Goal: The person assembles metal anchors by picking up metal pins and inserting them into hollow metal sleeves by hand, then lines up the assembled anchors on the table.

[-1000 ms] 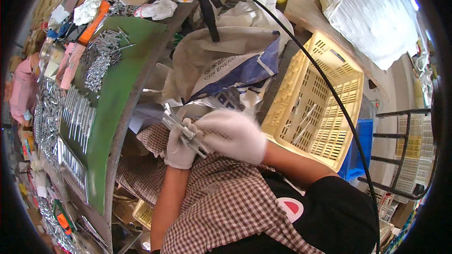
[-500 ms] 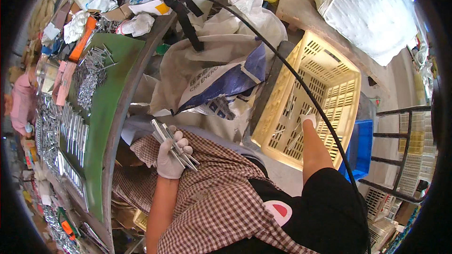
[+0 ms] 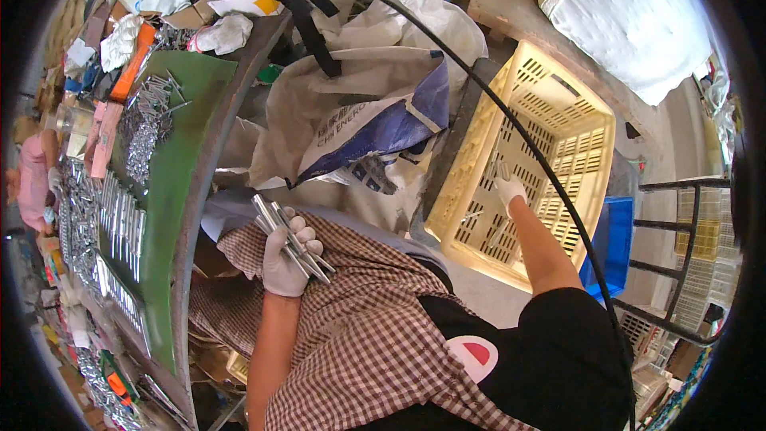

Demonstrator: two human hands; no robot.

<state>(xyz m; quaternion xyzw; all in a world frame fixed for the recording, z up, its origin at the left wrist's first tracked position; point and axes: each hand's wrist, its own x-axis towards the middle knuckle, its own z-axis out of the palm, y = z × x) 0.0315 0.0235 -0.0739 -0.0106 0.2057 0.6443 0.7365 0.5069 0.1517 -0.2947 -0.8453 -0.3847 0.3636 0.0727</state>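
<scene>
I see the green work table [image 3: 171,215] running down the left side, its far edge lined with rows and heaps of small metal parts [image 3: 120,223]. To the right sits the yellow slotted crate [image 3: 582,152], tilted against a blue bin [image 3: 614,239], with a pale sack [image 3: 351,112] lying between table and crate. A checked apron [image 3: 359,343] covers my lap in the foreground.

My left hand [image 3: 286,259], in a white glove, rests just above the apron beside the table edge; its fingers are curled tight around a bundle of grey metal rods [image 3: 291,239], which jut out past the knuckles on both sides. My right hand [image 3: 508,190], also gloved, reaches well away into the yellow crate, near a few loose rods lying on its floor. At that size I cannot tell whether its fingers are spread or pinching anything.
</scene>
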